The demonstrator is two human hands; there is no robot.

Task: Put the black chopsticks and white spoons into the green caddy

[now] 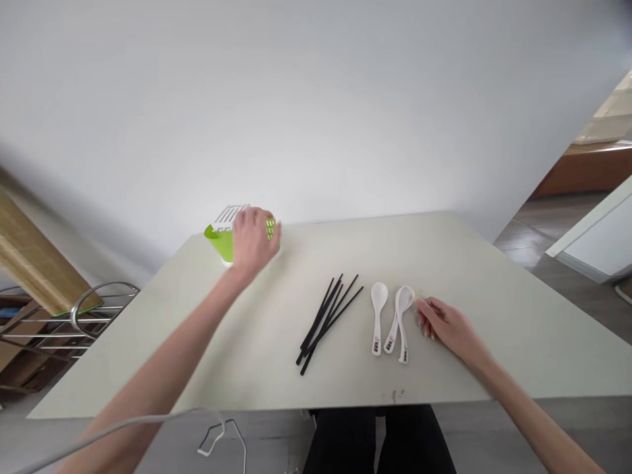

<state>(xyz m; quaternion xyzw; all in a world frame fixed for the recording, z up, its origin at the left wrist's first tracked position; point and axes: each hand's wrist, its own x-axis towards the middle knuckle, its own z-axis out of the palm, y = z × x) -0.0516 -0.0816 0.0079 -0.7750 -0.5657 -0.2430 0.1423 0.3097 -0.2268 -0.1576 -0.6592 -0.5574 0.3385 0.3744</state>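
My left hand [254, 240] is over a green and white utensil holder [223, 245] with slotted sides at the table's back left. Its fingers are wrapped round the holder's right part and hide much of it. My right hand [442, 322] rests beside the white spoons, fingers curled, with nothing visible in them. Its thumb and forefinger come right up to the bowl of the rightmost spoon [405, 299]; whether they touch is unclear. That spoon partly overlaps a second spoon [392, 336]. A third spoon [378, 316] lies apart to the left. Several black chopsticks [326, 322] lie crossed in a loose bundle mid-table.
The pale table [237, 368] meets a plain white wall [316, 118] at the back. A metal rack [93, 316] with a rolled mat [44, 257] stands at the left. A white cable [148, 419] hangs across my left forearm near the front edge.
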